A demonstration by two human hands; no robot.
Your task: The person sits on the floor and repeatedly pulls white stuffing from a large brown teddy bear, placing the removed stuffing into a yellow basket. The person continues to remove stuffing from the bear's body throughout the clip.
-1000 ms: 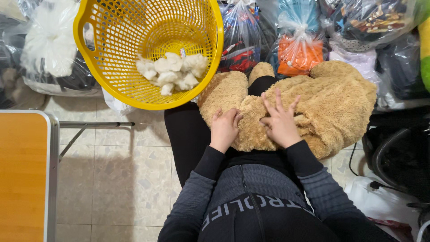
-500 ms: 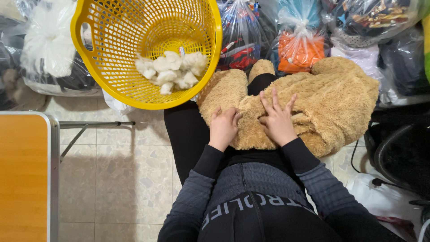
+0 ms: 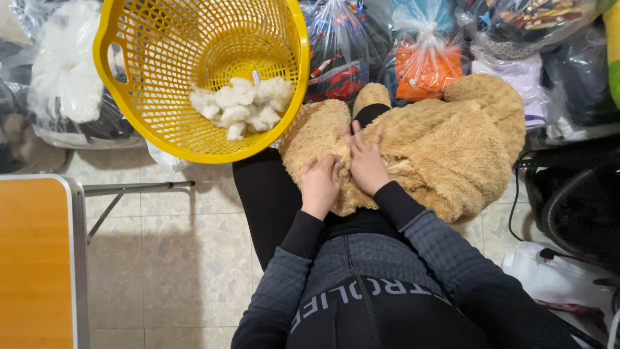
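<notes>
Pressing flat, the right hand (image 3: 366, 161) spreads its fingers on the plush toy (image 3: 445, 148). The left hand (image 3: 319, 183), just left, pinches its fur with curled fingers. Yellow basket (image 3: 129, 116) far left.

A tan plush toy (image 3: 445, 148), a yellow lattice basket (image 3: 161, 71) of white stuffing (image 3: 242, 103), an orange tabletop (image 3: 32, 258).

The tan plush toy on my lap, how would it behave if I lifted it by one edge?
The tan plush toy would probably sag: it already drapes limply over the lap. It is likely light, since white stuffing lies in the yellow basket. The furry pile should grip well.
</notes>
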